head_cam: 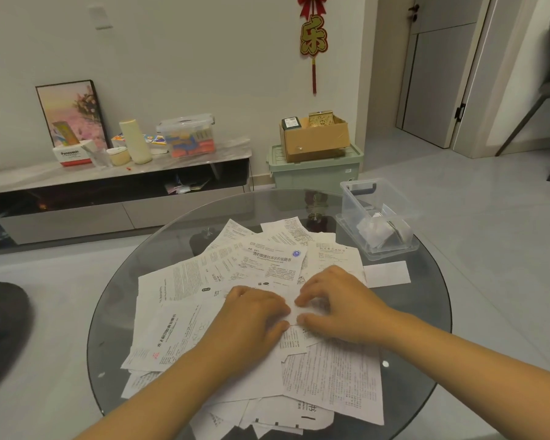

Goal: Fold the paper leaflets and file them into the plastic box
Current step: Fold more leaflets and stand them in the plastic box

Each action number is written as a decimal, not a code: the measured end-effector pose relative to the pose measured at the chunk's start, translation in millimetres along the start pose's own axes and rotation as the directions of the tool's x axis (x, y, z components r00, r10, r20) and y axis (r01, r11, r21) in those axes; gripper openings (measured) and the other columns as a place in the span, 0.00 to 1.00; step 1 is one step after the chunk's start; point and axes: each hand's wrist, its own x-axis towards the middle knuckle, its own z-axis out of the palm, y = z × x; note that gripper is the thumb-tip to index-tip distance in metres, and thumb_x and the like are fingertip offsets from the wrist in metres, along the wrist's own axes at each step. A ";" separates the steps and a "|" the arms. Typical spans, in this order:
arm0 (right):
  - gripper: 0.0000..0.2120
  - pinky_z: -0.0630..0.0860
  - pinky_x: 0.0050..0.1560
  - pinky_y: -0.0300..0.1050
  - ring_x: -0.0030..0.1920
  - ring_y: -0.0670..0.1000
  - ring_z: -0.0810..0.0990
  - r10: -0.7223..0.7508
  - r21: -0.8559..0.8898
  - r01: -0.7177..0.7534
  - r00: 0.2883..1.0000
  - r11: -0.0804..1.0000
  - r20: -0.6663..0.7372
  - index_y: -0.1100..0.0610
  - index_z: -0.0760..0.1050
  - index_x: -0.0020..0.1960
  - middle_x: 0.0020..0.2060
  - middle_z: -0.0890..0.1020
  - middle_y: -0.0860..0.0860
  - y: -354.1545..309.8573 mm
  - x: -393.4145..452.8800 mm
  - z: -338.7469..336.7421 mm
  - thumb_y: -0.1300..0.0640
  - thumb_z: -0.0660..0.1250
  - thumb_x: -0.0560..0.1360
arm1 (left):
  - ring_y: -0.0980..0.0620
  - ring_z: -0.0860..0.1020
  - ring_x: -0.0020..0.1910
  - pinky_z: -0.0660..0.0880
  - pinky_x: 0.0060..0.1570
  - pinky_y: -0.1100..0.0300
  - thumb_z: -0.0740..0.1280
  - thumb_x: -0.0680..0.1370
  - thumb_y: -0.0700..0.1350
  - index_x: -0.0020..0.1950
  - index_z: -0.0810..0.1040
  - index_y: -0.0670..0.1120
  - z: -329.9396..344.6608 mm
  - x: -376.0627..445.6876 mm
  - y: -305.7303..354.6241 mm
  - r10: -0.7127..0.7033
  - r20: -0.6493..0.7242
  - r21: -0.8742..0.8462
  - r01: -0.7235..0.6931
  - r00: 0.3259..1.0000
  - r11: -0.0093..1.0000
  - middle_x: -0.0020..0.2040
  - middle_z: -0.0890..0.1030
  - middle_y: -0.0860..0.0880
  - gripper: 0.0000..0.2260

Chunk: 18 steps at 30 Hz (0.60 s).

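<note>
My left hand (pixel 254 308) and right hand (pixel 334 300) met fingertip to fingertip, fingers curled and pinching a small leaflet (pixel 294 312) atop the loose pile of leaflets (pixel 185 300) on the glass surface (pixel 426 312). The plastic box (pixel 377 217) lay ahead and rightward, its long axis running away from me, nearer my right hand.

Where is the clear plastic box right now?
The clear plastic box sits at the glass table's far right edge, beyond the spread leaflets, right of both hands.

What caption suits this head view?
Left hand and right hand crease a small white paper leaflet; clear plastic box waits nearby.
</note>
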 end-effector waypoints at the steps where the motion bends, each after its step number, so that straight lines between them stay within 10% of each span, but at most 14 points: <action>1: 0.18 0.65 0.62 0.42 0.61 0.44 0.67 -0.004 -0.042 0.006 0.999 0.999 0.034 0.46 0.77 0.60 0.58 0.76 0.40 0.2 -0.2 0.9 0.42 0.67 0.72 | 0.61 0.72 0.59 0.55 0.62 0.68 0.60 0.80 0.53 0.60 0.78 0.55 -1.1 0.8 1.6 0.007 -0.016 -0.006 -0.007 1.000 1.000 0.59 0.78 0.61 0.12; 6: 0.08 0.70 0.50 0.42 0.51 0.46 0.70 0.054 -0.012 -0.055 0.996 0.998 -0.070 0.49 0.81 0.46 0.46 0.79 0.48 -2.0 -2.2 -2.3 0.49 0.64 0.74 | 0.58 0.76 0.42 0.72 0.47 0.58 0.61 0.79 0.49 0.48 0.80 0.54 -2.8 3.3 8.6 -0.110 -0.130 -0.198 0.082 0.985 0.977 0.42 0.81 0.57 0.08; 11: 0.05 0.68 0.40 0.42 0.44 0.48 0.71 0.128 0.049 -0.126 0.991 0.991 -0.037 0.54 0.73 0.41 0.39 0.77 0.49 -0.7 -4.3 -1.2 0.53 0.64 0.73 | 0.63 0.74 0.46 0.73 0.49 0.64 0.65 0.78 0.47 0.52 0.72 0.60 2.5 3.8 12.4 -0.226 -0.061 -0.341 0.192 0.972 0.920 0.46 0.76 0.63 0.07; 18: 0.19 0.69 0.51 0.40 0.52 0.46 0.69 0.131 0.050 -0.128 0.990 0.990 -0.056 0.45 0.70 0.65 0.49 0.74 0.45 -0.2 -2.5 6.4 0.56 0.64 0.75 | 0.63 0.71 0.53 0.68 0.54 0.70 0.67 0.77 0.46 0.61 0.73 0.55 10.0 7.6 7.0 -0.229 -0.001 -0.290 0.219 0.973 0.932 0.56 0.69 0.60 0.14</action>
